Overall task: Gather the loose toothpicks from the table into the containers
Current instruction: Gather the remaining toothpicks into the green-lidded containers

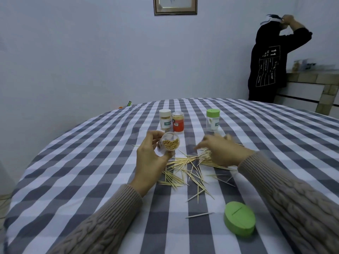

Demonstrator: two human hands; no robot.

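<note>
Left hand (149, 158) grips an open jar (169, 143), tilted toward the camera and part-filled with toothpicks. Loose toothpicks (185, 171) lie scattered on the checked table (91, 162) just below the jar. Right hand (220, 151) is over that pile, blurred; its grip cannot be told. Green lid (239, 218) lies nearer the camera. Three capped jars (177, 121) stand behind the jar.

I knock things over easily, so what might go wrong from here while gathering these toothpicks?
The open container in the left hand is tilted mouth toward the camera, so the toothpicks inside may slide out. The right hand, blurred over the loose toothpicks, may scatter them. A single toothpick lies apart by the green lid and may be missed.
</note>
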